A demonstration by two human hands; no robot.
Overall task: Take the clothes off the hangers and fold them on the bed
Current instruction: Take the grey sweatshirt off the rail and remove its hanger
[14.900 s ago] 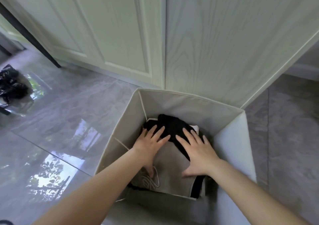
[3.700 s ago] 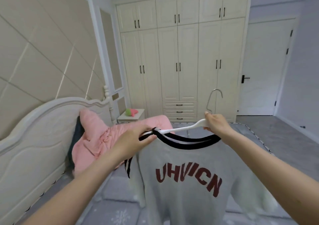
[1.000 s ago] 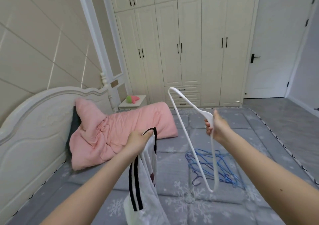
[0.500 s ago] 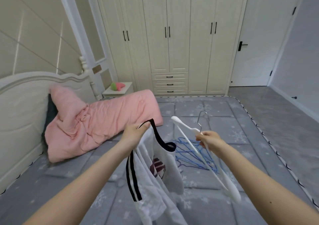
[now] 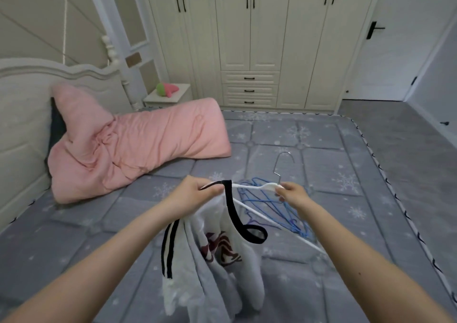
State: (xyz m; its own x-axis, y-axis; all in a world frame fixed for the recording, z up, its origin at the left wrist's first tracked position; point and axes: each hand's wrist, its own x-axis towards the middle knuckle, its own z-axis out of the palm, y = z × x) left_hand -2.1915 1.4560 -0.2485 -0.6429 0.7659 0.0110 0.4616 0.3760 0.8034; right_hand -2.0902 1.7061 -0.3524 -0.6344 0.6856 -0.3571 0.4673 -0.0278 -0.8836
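A bedroom with a cream wardrobe along the far wall, three drawers at its base. A white door stands right. Grey floor. A white nightstand sits beside a padded beige wall.

Quilt lies on bed, left of hanger pile.

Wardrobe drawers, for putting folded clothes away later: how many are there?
3, stacked in the wardrobe's middle section: top drawer, middle drawer, bottom drawer. None looks hidden.
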